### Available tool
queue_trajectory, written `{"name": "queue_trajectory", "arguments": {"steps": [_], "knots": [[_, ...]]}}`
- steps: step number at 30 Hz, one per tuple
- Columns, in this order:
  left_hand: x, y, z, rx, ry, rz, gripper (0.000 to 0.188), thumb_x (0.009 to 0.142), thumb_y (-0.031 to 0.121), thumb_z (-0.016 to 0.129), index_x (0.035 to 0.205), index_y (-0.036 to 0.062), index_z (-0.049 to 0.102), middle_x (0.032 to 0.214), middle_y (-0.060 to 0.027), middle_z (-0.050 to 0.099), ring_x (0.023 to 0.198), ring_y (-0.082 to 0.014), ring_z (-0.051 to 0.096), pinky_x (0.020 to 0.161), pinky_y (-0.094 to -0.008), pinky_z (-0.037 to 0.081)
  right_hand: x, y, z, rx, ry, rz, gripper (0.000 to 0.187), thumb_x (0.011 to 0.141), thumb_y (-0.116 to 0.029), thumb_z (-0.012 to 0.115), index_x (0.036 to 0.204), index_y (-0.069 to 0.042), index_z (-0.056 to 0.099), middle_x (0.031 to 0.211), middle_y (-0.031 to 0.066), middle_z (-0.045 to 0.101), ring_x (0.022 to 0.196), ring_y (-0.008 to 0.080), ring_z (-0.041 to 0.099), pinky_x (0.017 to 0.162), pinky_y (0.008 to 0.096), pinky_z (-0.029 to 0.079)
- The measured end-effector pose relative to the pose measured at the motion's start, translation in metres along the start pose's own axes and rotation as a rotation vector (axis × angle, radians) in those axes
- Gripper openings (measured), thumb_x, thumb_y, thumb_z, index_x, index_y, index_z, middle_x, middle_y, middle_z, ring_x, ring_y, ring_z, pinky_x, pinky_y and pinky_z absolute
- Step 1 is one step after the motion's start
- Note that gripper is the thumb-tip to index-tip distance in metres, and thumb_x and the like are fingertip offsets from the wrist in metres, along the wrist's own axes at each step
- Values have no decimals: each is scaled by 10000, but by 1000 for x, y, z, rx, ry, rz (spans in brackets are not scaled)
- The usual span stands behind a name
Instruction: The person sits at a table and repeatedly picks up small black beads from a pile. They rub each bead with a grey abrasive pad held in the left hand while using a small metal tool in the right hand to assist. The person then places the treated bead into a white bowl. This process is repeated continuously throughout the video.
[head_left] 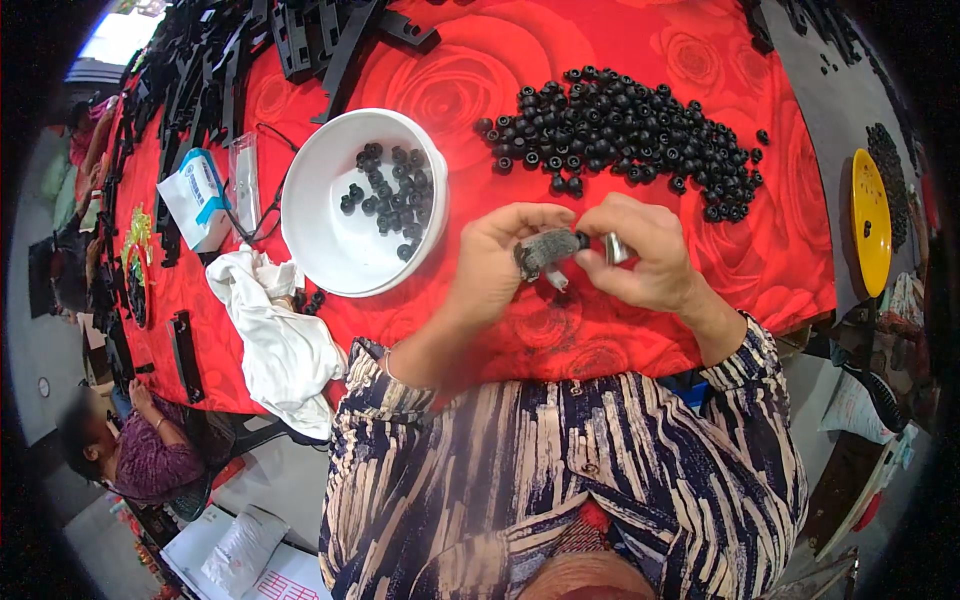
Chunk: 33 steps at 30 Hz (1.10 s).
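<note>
My left hand is closed around a grey, rough-surfaced block whose kind I cannot make out. A pale piece sticks out below it. A small black knob sits against the block's right end, at the fingertips of my right hand. That hand is closed on a shiny metal piece, mostly hidden by the fingers. Beyond both hands lies a large heap of round black knobs with holes. Left of my hands, a white bowl holds several more black knobs.
A red rose-patterned cloth covers the table. Long black parts are piled at the far left. Near the bowl lie a white cloth, a blue-and-white packet and glasses. A yellow tray stands right; another person sits left.
</note>
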<state>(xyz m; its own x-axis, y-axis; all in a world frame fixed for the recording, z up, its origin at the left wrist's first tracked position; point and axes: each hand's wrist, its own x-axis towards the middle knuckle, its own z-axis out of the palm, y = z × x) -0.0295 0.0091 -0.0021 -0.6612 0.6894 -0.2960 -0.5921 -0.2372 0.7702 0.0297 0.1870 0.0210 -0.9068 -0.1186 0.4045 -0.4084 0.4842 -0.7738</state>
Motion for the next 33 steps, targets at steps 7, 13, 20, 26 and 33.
{"name": "queue_trajectory", "arguments": {"steps": [7,13,20,26,33], "knots": [[8,-3,-19,-236,-277,-321,179,850,22,558,1003,-47,621,846,-122,657,676,-139,626,569,-242,518,2,2,-8,-7,-138,-166,304,589,-24,684,882,-24,602,635,72,497,519,234,504,462,328,385],[7,-8,-21,-357,-353,-283,208,845,80,589,1007,-48,616,853,-111,651,696,-130,620,598,-228,511,2,1,-6,-32,-75,-243,311,639,-17,720,934,4,622,609,64,513,476,197,475,441,316,355],[-6,-17,0,-276,-125,-35,228,862,49,583,1076,-27,586,858,-67,645,744,-111,621,650,-229,512,-4,0,4,-281,100,-360,421,572,-50,686,975,40,605,636,56,492,494,195,488,430,323,360],[-8,-17,1,-118,-50,59,225,862,43,582,1075,-31,594,947,-85,631,757,-100,582,653,-216,487,-6,-3,2,-318,18,-381,359,602,-42,668,947,31,598,643,45,488,492,183,481,426,320,356],[1,-8,-13,-334,-152,-33,224,891,63,534,1093,-19,585,888,-71,603,739,-114,579,626,-241,505,1,-6,-9,222,2,282,163,857,-69,504,980,27,550,731,92,533,654,194,541,603,300,428]]}}
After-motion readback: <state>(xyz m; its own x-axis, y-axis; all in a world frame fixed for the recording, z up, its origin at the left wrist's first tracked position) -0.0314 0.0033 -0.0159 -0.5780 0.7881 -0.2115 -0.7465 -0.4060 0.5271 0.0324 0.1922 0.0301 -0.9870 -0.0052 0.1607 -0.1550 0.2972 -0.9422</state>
